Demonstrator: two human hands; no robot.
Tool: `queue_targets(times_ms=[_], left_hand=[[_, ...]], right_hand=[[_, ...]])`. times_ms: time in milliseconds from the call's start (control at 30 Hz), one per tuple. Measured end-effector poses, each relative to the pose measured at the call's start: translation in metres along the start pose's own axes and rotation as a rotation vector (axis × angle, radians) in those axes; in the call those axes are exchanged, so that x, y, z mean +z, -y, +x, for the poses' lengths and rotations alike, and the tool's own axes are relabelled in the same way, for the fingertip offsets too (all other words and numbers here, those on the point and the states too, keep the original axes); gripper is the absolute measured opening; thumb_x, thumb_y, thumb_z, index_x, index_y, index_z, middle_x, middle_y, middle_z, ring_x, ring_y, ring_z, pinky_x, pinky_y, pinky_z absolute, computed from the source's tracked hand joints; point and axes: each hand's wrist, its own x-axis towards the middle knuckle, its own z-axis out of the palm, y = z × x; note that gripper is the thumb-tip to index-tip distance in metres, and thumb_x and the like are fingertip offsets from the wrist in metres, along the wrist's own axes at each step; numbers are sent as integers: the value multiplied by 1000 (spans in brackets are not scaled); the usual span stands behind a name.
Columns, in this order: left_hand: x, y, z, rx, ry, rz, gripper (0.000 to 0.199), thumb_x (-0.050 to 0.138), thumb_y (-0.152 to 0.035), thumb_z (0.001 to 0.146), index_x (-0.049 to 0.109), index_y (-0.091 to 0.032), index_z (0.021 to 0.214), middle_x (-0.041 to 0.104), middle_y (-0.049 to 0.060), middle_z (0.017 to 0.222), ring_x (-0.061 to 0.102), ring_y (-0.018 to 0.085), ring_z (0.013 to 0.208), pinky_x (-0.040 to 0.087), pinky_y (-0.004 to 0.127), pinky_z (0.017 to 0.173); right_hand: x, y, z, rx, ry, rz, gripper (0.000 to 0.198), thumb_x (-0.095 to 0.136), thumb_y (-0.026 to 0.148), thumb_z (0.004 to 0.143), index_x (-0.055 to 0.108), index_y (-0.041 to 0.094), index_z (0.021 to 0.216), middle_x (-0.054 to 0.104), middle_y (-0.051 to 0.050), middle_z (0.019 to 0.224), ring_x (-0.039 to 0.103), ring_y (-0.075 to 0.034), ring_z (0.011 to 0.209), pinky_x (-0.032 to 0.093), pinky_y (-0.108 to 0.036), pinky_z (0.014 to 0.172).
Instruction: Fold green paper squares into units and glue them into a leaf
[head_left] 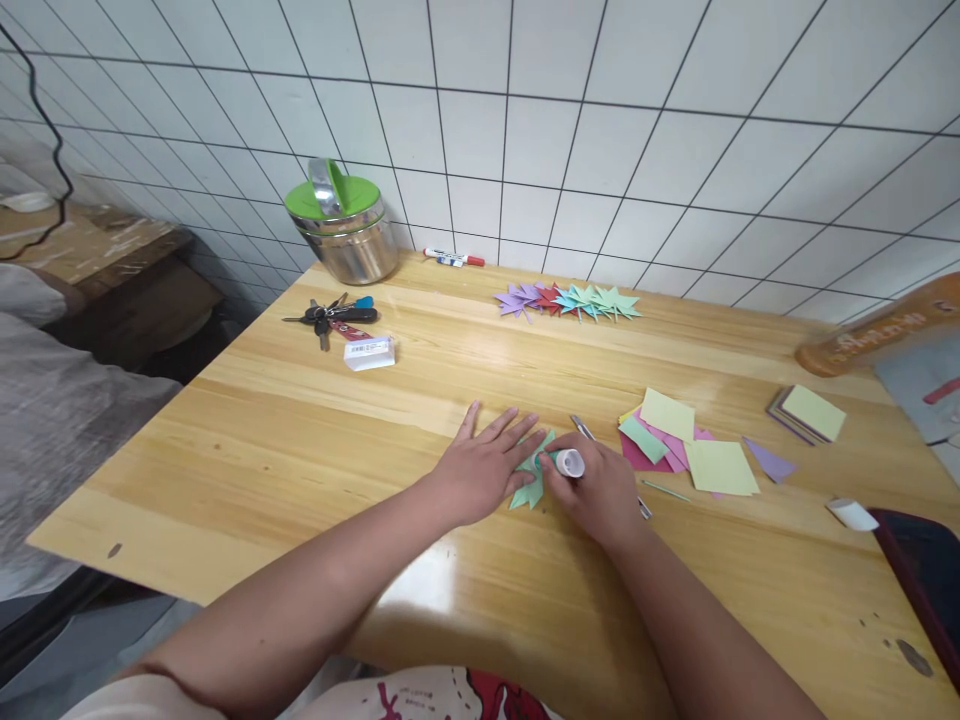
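My left hand (487, 465) lies flat with its fingers spread, the fingertips pressing on a folded green paper piece (529, 494). In my right hand (600, 490) is a glue stick (568, 463), tilted so that its tip meets the green paper. Part of that paper is hidden under my fingers. A slim cutter knife (582, 428) lies on the table partly beneath my right hand. Beyond my hands a row of folded paper stars (566, 301) in purple, red, blue and green rests near the wall.
Loose coloured paper squares (721, 468) and a paper stack (810, 413) lie to the right, near a glue cap (852, 515) and a phone (919, 570). Keys (330, 315), an eraser (369, 352), a marker (454, 258), a steel pot (349, 240) and an orange bottle (877, 335) stand or lie farther off.
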Motion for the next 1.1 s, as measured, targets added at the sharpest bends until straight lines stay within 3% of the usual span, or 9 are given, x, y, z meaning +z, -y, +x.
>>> queue_targets(times_ms=[300, 567, 733, 833, 1100], left_hand=[[3, 0, 0, -14, 1, -19, 51, 27, -48, 92, 22, -32, 140, 27, 1, 147, 17, 25, 136, -2, 60, 105], [1, 1, 0, -18, 37, -78, 52, 27, -47, 92, 19, -32, 141, 23, 1, 149, 14, 25, 137, -5, 60, 104], [-4, 3, -1, 3, 91, -115, 56, 21, -54, 90, 13, -33, 142, 16, 1, 151, 9, 27, 138, -7, 63, 102], [-6, 3, -1, 4, 121, -133, 64, 24, -61, 86, 10, -33, 142, 12, 1, 151, 6, 28, 138, -12, 63, 100], [-10, 3, 0, 2, 181, -158, 70, 31, -61, 84, 6, -33, 143, 7, 1, 151, 3, 29, 138, -14, 61, 101]], right_hand=[[-3, 1, 0, -22, 5, -9, 20, 48, 38, 83, 56, 20, 78, 66, 0, 66, 63, -18, 60, 39, -27, 53], [-6, 0, -1, 39, 46, 38, 20, 49, 38, 82, 56, 20, 77, 65, -1, 65, 61, -19, 57, 39, -27, 51], [-15, -1, -7, 108, -107, 173, 18, 51, 36, 82, 56, 20, 74, 64, 0, 61, 59, -15, 54, 41, -25, 50], [-19, -2, -10, 65, -167, 190, 17, 53, 35, 81, 57, 20, 74, 65, -1, 64, 59, -15, 54, 42, -24, 52], [-7, -1, -8, -102, 11, 83, 13, 52, 32, 81, 56, 19, 78, 66, -1, 67, 61, -16, 60, 41, -26, 56]])
